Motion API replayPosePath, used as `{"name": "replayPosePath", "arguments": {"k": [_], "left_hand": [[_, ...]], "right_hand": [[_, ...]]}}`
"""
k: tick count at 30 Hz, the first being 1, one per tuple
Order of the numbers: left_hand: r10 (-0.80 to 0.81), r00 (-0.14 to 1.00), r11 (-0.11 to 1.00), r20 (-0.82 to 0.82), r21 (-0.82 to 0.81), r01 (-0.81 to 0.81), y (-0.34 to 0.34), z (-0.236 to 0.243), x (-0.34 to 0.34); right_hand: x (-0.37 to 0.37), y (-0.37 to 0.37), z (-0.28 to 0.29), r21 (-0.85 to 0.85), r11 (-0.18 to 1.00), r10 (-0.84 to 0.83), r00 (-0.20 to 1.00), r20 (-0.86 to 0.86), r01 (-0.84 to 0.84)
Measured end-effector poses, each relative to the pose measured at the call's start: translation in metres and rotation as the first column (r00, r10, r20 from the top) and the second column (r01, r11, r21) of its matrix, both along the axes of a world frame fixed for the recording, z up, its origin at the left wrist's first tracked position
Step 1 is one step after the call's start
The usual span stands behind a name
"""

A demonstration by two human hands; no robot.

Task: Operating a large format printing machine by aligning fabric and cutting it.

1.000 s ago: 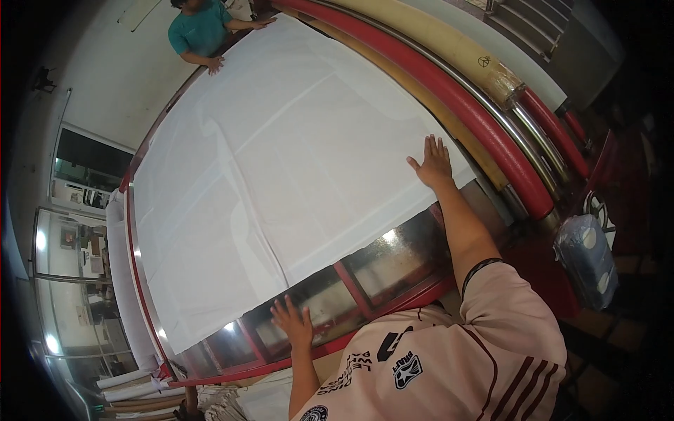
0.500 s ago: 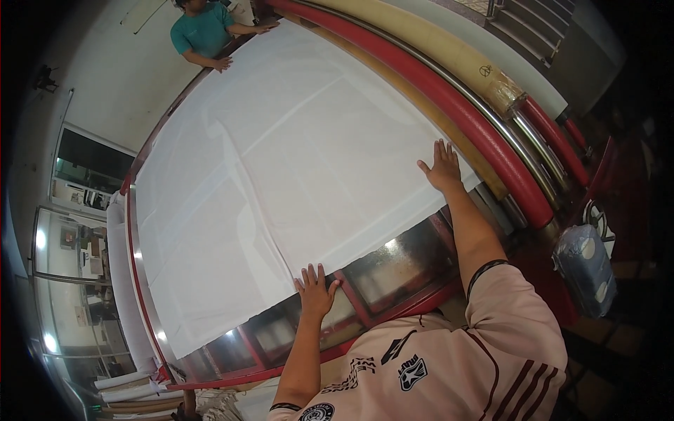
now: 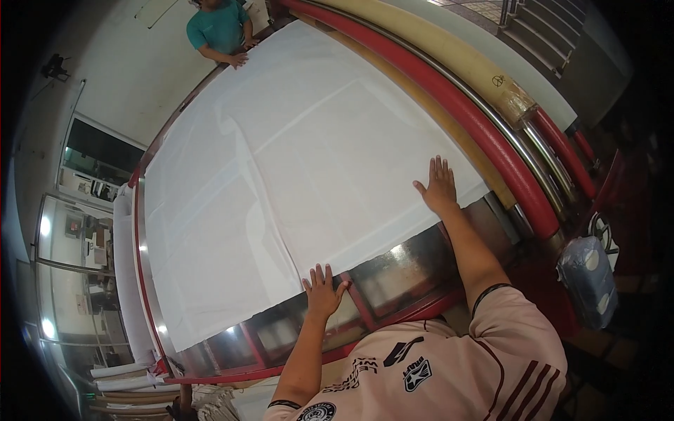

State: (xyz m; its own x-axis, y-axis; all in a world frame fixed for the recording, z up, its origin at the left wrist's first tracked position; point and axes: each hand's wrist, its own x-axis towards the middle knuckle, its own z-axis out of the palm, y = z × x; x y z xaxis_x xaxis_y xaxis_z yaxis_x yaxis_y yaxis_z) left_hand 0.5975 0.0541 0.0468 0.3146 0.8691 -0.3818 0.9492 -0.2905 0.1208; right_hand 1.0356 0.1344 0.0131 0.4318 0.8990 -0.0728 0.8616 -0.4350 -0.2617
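A large white cloth [image 3: 337, 161] lies spread over a wide red-framed table with a shiny metal-like top [image 3: 393, 281]. A long crease runs through its middle, with lighter fold lines beside it. My left hand [image 3: 324, 292] rests with fingers spread at the cloth's near edge, fingertips on the fabric. My right hand [image 3: 439, 188] lies flat on the cloth near its right corner, fingers stretched out. Neither hand grips anything. Across the table a co-worker in a teal shirt [image 3: 219, 31] has both hands at the far edge of the cloth.
Along the right run a red roller [image 3: 484, 133], metal bars and a thick cream roll [image 3: 449, 49]. A plastic-wrapped bluish bundle [image 3: 588, 281] hangs at the right. Rolled material [image 3: 130, 382] is stacked at lower left, near a glass-fronted partition [image 3: 77, 266].
My right hand has slid slightly inward from the cloth's right edge. The co-worker's hands have come closer together at the far edge. The whole view has shifted a little.
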Motion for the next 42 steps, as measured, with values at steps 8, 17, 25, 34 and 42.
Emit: {"name": "replayPosePath", "arguments": {"k": [8,17,25,34,42], "left_hand": [[-0.008,1.000,1.000,0.017,-0.001,0.008,0.002,-0.003,0.000],[0.012,1.000,0.999,0.025,-0.041,-0.011,0.004,0.003,0.002],[-0.006,1.000,1.000,0.029,0.000,0.006,0.004,0.000,0.003],[0.003,0.999,1.000,0.035,-0.019,-0.002,0.006,-0.002,0.004],[0.006,0.999,1.000,0.044,-0.018,-0.005,0.007,-0.002,0.007]], "right_hand": [[-0.001,-0.003,0.001,-0.046,0.998,-0.032,0.999,0.015,0.032],[0.000,-0.003,0.005,-0.044,0.998,-0.038,0.999,0.009,0.039],[-0.066,-0.026,0.009,0.508,0.842,0.228,0.973,-0.031,-0.181],[-0.203,-0.144,-0.003,0.521,0.551,0.824,0.524,-0.217,-0.651],[-0.204,-0.144,-0.010,0.405,0.538,0.841,0.502,-0.200,-0.740]]}}
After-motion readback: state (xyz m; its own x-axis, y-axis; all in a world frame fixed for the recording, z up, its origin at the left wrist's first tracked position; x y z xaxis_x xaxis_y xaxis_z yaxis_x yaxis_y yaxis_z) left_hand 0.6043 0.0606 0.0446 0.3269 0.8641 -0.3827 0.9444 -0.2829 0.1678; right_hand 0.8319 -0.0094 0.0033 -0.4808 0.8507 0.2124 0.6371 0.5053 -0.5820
